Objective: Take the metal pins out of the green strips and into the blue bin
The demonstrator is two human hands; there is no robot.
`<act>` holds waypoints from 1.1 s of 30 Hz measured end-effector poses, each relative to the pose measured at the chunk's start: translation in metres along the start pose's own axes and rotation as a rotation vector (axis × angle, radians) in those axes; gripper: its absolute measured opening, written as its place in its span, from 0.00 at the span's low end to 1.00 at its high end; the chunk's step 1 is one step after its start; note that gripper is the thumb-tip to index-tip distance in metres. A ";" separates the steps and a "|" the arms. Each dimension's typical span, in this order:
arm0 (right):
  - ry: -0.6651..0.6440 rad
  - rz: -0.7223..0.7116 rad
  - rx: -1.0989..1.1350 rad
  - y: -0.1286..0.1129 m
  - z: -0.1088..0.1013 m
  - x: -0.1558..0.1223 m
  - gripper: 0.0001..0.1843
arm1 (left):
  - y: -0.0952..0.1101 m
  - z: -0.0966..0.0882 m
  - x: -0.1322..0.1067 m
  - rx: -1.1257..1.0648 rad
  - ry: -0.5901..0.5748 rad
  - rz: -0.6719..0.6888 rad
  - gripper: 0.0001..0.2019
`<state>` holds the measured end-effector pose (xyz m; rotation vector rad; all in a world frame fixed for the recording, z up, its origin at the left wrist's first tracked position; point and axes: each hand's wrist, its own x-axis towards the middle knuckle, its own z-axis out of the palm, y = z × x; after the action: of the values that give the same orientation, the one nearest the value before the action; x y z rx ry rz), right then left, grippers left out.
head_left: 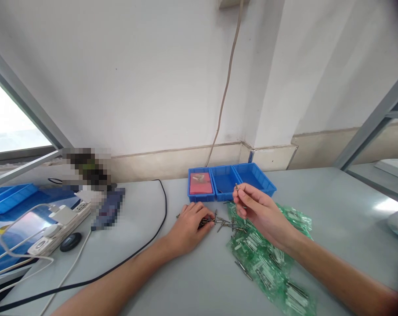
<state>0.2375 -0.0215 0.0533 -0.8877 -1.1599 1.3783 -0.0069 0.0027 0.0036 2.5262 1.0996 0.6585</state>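
My right hand (256,208) is raised above the table with thumb and forefinger pinched on a small metal pin (236,187), which points up. Curled over a loose heap of similar slim metal pins (221,223) on the table is my left hand (192,221); some pins show at its fingertips and others are hidden under the fingers. Below and beside my right hand lie green clear plastic bags (251,252) with pins and white labels or strips inside. A few loose pins (244,270) lie at the bags' left edge.
Three blue bins (223,182) stand together near the wall; the left one holds a pink-red sheet (200,186) with a small clear bag on it. A black cable (166,210) crosses the table at left, near a power strip (50,241) and a black round object (71,242).
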 end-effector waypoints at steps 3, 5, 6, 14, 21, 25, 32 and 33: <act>-0.019 0.027 0.059 0.000 0.000 0.001 0.17 | 0.000 0.000 0.000 -0.007 0.000 0.003 0.02; -0.031 0.040 0.079 0.000 -0.001 0.001 0.16 | 0.000 0.000 0.000 -0.007 0.002 0.002 0.02; -0.034 0.044 0.084 0.001 -0.001 0.002 0.16 | 0.000 0.000 0.000 -0.006 0.003 0.002 0.02; -0.005 0.042 0.081 -0.002 0.001 0.002 0.15 | 0.000 0.001 -0.001 -0.004 0.008 0.010 0.02; -0.002 0.065 -0.013 -0.002 0.001 0.000 0.17 | -0.001 0.001 0.000 -0.001 0.007 0.007 0.02; -0.009 0.052 -0.054 0.001 -0.002 0.000 0.16 | -0.001 0.001 0.000 -0.008 0.005 0.007 0.02; -0.019 0.046 -0.053 -0.001 0.000 -0.001 0.17 | -0.001 0.001 0.000 -0.003 0.001 0.003 0.02; -0.020 0.048 -0.049 -0.002 0.000 -0.001 0.17 | -0.001 0.001 0.000 -0.002 -0.002 0.004 0.02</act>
<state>0.2378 -0.0223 0.0547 -0.9435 -1.1986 1.4055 -0.0070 0.0028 0.0024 2.5272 1.0926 0.6584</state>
